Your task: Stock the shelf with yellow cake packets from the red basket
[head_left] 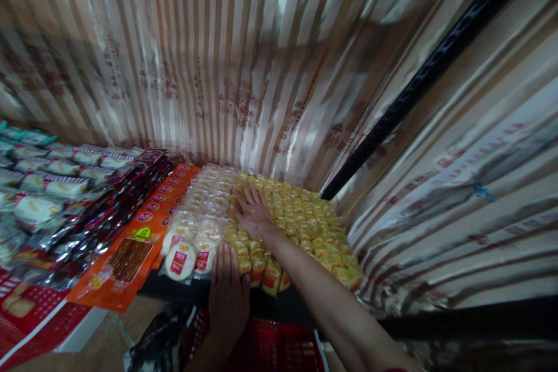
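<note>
From the head camera, the right hand (251,209) lies flat and open, fingers spread, palm down on a block of small yellow snack packets (305,226) stacked in tight rows on a shelf. It holds nothing; it only presses on the top layer near that block's left edge. The left hand (227,293) is also open and flat, fingers together and pointing away from the person, resting against the front edge of the stacks where the yellow packets meet the white round-cake packets (196,238). So the yellow packets lie under and to the right of the right hand, and just ahead of the left; their rows run away from the person, toward the back wall. The right hand is deeper in, the left nearer the shelf's front lip.

The packets are glossy film, small and pillow-shaped. Left of the white ones lie flat orange pouches (143,244), then dark shiny wrappers (113,209), then pale packets with green trim (47,180). A striped, shiny foil sheet (226,64) lines the back and right side. Below the shelf sits a red plastic basket (279,349).
</note>
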### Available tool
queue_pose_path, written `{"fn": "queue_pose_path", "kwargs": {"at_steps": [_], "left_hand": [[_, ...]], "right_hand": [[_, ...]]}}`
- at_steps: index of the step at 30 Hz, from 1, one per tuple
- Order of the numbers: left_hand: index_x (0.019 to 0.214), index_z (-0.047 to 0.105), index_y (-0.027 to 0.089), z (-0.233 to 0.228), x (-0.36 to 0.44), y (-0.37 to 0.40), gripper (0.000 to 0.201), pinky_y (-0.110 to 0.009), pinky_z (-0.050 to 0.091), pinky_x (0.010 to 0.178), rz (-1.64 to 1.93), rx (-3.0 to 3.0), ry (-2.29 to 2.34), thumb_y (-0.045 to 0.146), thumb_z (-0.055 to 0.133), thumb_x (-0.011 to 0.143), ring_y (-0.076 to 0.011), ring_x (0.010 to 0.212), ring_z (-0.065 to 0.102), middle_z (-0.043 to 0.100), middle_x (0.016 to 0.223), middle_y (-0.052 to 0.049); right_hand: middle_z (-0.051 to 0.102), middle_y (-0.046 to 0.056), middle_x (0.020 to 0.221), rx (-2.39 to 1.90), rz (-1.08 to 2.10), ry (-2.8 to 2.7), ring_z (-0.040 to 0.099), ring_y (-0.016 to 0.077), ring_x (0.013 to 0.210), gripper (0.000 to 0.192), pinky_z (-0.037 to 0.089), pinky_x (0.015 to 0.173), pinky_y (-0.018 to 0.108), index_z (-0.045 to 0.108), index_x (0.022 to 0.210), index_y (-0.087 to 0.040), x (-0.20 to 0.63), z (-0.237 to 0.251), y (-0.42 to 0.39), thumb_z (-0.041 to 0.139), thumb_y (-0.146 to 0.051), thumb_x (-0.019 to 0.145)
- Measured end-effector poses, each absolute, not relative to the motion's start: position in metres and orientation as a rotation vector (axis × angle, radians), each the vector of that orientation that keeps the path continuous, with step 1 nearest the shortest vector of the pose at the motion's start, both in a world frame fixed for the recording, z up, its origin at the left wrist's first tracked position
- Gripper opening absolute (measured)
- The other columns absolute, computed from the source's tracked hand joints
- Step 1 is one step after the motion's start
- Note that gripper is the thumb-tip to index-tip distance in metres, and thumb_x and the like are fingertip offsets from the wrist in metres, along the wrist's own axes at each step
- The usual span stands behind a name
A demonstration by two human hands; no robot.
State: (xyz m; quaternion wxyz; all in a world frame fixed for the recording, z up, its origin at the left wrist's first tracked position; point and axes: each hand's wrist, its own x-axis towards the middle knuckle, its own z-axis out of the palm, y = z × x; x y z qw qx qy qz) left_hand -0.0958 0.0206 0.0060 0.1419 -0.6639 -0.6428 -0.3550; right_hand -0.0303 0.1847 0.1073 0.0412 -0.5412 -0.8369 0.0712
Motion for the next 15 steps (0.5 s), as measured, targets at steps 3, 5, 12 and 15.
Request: {"fn": "queue_pose_path", "kwargs": {"at_steps": [3, 5, 12, 15], "left_hand": [[0.144, 0.016, 0.007, 0.006, -0.097, 0.021, 0.061, -0.048, 0.04, 0.102, -1.025, -1.928, -1.856, 0.023, 0.039, 0.09, -0.0307, 0.137, 0.025, 0.027, 0.147, -0.02], [0.144, 0.016, 0.006, 0.006, -0.097, 0.021, 0.061, -0.048, 0.039, 0.103, -1.034, -1.928, -1.862, 0.023, 0.039, 0.09, -0.0306, 0.136, 0.025, 0.029, 0.146, -0.021], [0.144, 0.015, 0.006, 0.008, -0.096, 0.022, 0.061, -0.048, 0.039, 0.102, -1.054, -1.92, -1.851, 0.021, 0.039, 0.089, -0.0311, 0.136, 0.025, 0.031, 0.145, -0.021], [0.145, 0.011, 0.007, 0.007, -0.096, 0.023, 0.064, -0.049, 0.04, 0.101, -1.069, -1.914, -1.829, 0.021, 0.04, 0.089, -0.0313, 0.136, 0.026, 0.03, 0.146, -0.02]], "right_hand": [[0.005, 0.004, 0.154, -1.749, 0.24, -2.545, -0.007, 0.0221, 0.141, 0.065, -0.005, 0.112, 0.045, 0.02, 0.145, -0.024, -0.036, 0.106, 0.198, 0.015, -0.059, 0.09], [0.006, 0.005, 0.154, -1.794, 0.297, -2.538, -0.004, 0.0221, 0.142, 0.067, -0.004, 0.112, 0.045, 0.018, 0.145, -0.022, -0.039, 0.1, 0.204, 0.013, -0.059, 0.09], [0.009, 0.005, 0.154, -1.762, 0.26, -2.523, -0.002, 0.0213, 0.142, 0.067, -0.005, 0.112, 0.042, 0.02, 0.145, -0.021, -0.038, 0.102, 0.209, 0.012, -0.058, 0.09], [0.007, 0.005, 0.155, -1.801, 0.202, -2.472, -0.004, 0.0214, 0.142, 0.067, -0.006, 0.112, 0.042, 0.02, 0.145, -0.021, -0.032, 0.107, 0.221, 0.011, -0.058, 0.09]]}}
